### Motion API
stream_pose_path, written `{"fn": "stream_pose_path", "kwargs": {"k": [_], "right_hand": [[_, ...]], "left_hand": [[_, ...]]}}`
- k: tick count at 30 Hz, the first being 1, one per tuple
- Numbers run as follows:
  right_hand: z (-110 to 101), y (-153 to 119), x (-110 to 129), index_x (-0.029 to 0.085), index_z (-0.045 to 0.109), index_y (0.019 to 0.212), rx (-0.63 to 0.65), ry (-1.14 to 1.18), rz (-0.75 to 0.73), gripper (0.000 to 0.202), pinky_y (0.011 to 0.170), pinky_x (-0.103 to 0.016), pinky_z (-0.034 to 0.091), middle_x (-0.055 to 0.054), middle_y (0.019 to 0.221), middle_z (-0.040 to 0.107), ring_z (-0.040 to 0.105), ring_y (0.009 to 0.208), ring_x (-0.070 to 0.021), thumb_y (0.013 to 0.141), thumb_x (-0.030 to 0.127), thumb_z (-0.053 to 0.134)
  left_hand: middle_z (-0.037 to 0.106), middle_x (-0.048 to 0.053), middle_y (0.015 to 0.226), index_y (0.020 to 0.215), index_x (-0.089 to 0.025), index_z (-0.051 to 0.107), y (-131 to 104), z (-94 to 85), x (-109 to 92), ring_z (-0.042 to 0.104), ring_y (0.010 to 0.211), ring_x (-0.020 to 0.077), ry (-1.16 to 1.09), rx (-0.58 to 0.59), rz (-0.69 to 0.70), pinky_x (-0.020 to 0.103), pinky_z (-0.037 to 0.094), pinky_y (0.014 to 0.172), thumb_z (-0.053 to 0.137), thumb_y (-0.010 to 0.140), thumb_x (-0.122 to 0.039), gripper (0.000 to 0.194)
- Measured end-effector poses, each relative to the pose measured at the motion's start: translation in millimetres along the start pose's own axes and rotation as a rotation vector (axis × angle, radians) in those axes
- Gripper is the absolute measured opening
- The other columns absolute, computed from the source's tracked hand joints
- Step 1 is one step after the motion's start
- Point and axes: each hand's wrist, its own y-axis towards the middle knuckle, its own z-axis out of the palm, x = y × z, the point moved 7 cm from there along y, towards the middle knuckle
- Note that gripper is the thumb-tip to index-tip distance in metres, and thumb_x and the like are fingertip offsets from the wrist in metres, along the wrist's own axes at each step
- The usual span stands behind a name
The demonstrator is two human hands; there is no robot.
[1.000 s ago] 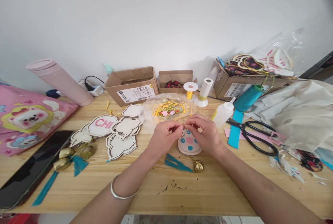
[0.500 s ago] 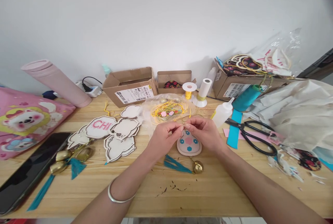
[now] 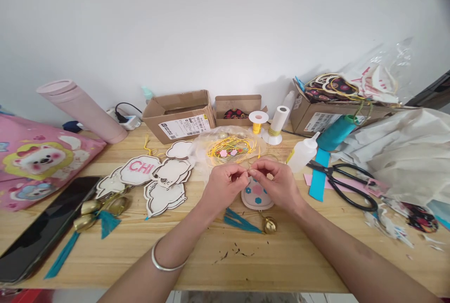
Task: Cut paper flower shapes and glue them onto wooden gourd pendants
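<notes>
My left hand (image 3: pixel 227 185) and my right hand (image 3: pixel 276 185) meet fingertip to fingertip at the middle of the table, both pinched on a thin cord that is mostly hidden by the fingers. Just below them lies a pale gourd-shaped ornament (image 3: pixel 249 201) with blue and pink flower shapes; my right hand covers part of its upper end. A round gold bell (image 3: pixel 269 225) hangs off its lower edge, and a teal tassel (image 3: pixel 241 222) lies to the bell's left. Behind the hands is a clear plastic bag (image 3: pixel 202 146) with yellow cords (image 3: pixel 232 146) in it.
White cloud-shaped plaques (image 3: pixel 165 197), gold bells with teal tassels (image 3: pixel 84 222) and a phone (image 3: pixel 45 228) lie to the left. On the right are a glue bottle (image 3: pixel 303 153), black scissors (image 3: pixel 346 181), teal thread (image 3: pixel 337 133) and scraps. Cardboard boxes (image 3: pixel 183 127) line the wall.
My fingers have shifted slightly, and my right hand covers more of the ornament's top. The whole view has moved a little, so things sit slightly further right.
</notes>
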Motion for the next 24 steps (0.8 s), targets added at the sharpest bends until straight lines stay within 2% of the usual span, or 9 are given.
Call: {"fn": "stream_pose_path", "kwargs": {"k": [4, 8, 13, 16, 18, 21, 24], "right_hand": [[6.6, -1.7, -16.6, 0.016, 0.064, 0.064, 0.104, 0.204, 0.169, 0.015, 0.052, -0.021, 0.04, 0.001, 0.06, 0.06, 0.049, 0.055, -0.0087, 0.069, 0.03, 0.066], [8.5, -5.1, -30.7, 0.016, 0.066, 0.069, 0.15, 0.369, 0.323, 0.022, 0.056, -0.022, 0.04, 0.001, 0.065, 0.062, 0.05, 0.057, -0.0081, 0.066, 0.037, 0.07], [11.0, -6.6, -32.9, 0.015, 0.065, 0.069, 0.178, 0.459, 0.381, 0.024, 0.056, -0.022, 0.038, 0.002, 0.064, 0.061, 0.049, 0.057, -0.0076, 0.065, 0.038, 0.072], [7.4, -2.5, -23.7, 0.016, 0.064, 0.068, 0.168, 0.374, 0.293, 0.022, 0.056, -0.023, 0.039, 0.002, 0.064, 0.06, 0.049, 0.058, -0.0085, 0.067, 0.037, 0.07], [-0.4, 0.9, -12.9, 0.016, 0.063, 0.069, 0.138, 0.239, 0.175, 0.02, 0.055, -0.024, 0.04, 0.001, 0.065, 0.06, 0.05, 0.058, -0.0095, 0.071, 0.035, 0.067], [-12.7, 0.0, 9.6, 0.017, 0.062, 0.071, 0.134, -0.116, -0.09, 0.013, 0.057, -0.025, 0.041, -0.001, 0.069, 0.062, 0.052, 0.063, -0.0113, 0.077, 0.028, 0.061], [-12.4, -13.9, 25.7, 0.016, 0.063, 0.073, 0.243, -0.467, -0.373, 0.012, 0.062, -0.026, 0.044, -0.004, 0.074, 0.063, 0.056, 0.07, -0.0138, 0.082, 0.02, 0.055]], "left_hand": [[0.056, -0.002, 0.054, 0.062, -0.014, 0.065, -0.2, 0.2, 2.4, 0.045, 0.052, 0.009, -0.053, -0.004, -0.041, 0.019, 0.036, 0.049, 0.052, 0.071, -0.02, 0.017], [0.059, 0.0, 0.06, 0.069, -0.014, 0.065, -0.4, 4.9, 5.8, 0.049, 0.056, 0.0106, -0.137, 0.07, -0.089, 0.02, 0.04, 0.052, 0.052, 0.074, -0.026, 0.019], [0.059, -0.001, 0.063, 0.072, -0.015, 0.064, 1.0, 7.2, 2.5, 0.05, 0.059, 0.011, -0.137, 0.121, -0.054, 0.021, 0.04, 0.055, 0.05, 0.078, -0.027, 0.02], [0.058, -0.001, 0.063, 0.072, -0.016, 0.062, 2.8, 4.0, -0.4, 0.05, 0.06, 0.0114, -0.114, 0.1, -0.048, 0.021, 0.039, 0.055, 0.048, 0.077, -0.024, 0.017], [0.058, -0.001, 0.065, 0.07, -0.016, 0.06, 4.2, 0.5, -1.2, 0.05, 0.062, 0.0122, -0.08, 0.083, -0.05, 0.022, 0.039, 0.055, 0.047, 0.077, -0.023, 0.016], [0.055, -0.002, 0.064, 0.069, -0.017, 0.056, 5.9, -3.9, 2.2, 0.048, 0.061, 0.0122, -0.046, 0.076, -0.069, 0.022, 0.037, 0.055, 0.045, 0.078, -0.025, 0.016], [0.051, -0.003, 0.065, 0.072, -0.018, 0.053, 6.6, -5.6, 8.8, 0.046, 0.062, 0.0122, -0.048, 0.075, -0.084, 0.023, 0.036, 0.057, 0.042, 0.081, -0.026, 0.016]]}}
